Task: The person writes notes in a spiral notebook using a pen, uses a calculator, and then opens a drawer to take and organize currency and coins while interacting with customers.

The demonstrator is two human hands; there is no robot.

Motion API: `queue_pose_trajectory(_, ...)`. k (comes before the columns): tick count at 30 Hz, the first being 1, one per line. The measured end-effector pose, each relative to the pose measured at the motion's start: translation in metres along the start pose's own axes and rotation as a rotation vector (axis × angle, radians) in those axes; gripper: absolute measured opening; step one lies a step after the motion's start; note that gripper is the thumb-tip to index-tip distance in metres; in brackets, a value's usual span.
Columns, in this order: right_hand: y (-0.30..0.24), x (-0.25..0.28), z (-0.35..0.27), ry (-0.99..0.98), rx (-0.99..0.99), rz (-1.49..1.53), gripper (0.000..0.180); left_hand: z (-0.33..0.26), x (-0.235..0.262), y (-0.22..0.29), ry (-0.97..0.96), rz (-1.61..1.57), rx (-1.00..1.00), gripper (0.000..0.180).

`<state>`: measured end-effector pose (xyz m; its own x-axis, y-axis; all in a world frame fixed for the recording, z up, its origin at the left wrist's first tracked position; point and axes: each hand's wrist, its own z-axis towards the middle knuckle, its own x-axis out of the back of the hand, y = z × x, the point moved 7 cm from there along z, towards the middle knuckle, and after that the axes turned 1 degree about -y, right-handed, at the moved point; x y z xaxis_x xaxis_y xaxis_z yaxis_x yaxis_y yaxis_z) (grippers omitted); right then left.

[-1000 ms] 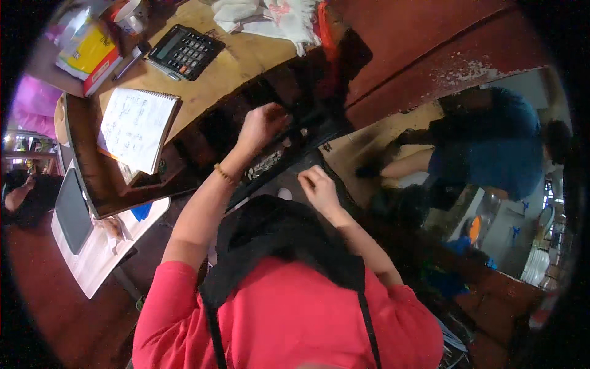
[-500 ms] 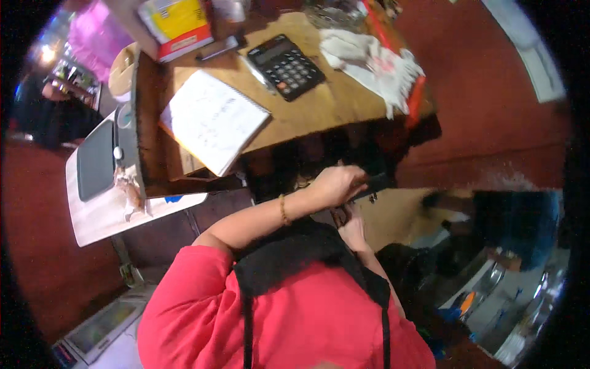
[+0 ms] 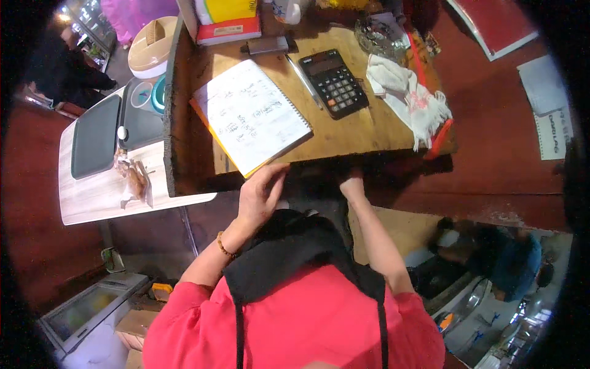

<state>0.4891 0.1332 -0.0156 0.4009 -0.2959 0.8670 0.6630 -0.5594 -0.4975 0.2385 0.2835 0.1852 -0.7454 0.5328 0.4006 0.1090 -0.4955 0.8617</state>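
My left hand (image 3: 258, 195), with a bead bracelet on its wrist, is at the front edge of the wooden desk (image 3: 344, 135). It is just below the near corner of a spiral notebook (image 3: 252, 117) with handwriting on it. Its thumb stands apart from the bent fingers, and nothing shows between them. My right hand (image 3: 353, 186) reaches into the dark space under the desk's front edge, which hides its fingers. A black calculator (image 3: 334, 83) and a pen (image 3: 304, 82) lie to the right of the notebook. Farther right is a crumpled white cloth (image 3: 409, 98).
A dark stapler-like object (image 3: 268, 45) and a yellow-and-red package (image 3: 227, 21) are at the back of the desk. A glass dish (image 3: 378, 34) stands at its far right. To the left, a table holds grey trays (image 3: 95, 138) and a plastic-wrapped item (image 3: 133, 184).
My hands were close together at the desk's front edge and are now apart. The left has moved left toward the notebook; the right now reaches under the edge. The view has shifted.
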Motion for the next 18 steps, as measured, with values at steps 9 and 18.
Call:
queue_pose_trajectory(9, -0.022, -0.003, 0.077, 0.023, 0.191, -0.261, 0.037, -0.022, 0.049, -0.023, 0.253, -0.148, 0.228, 0.013)
queue_pose_trajectory(18, -0.027, -0.007, 0.078, -0.029, 0.249, -0.288, 0.035, -0.025, 0.054, -0.007, 0.333, 0.006, 0.008, 0.011)
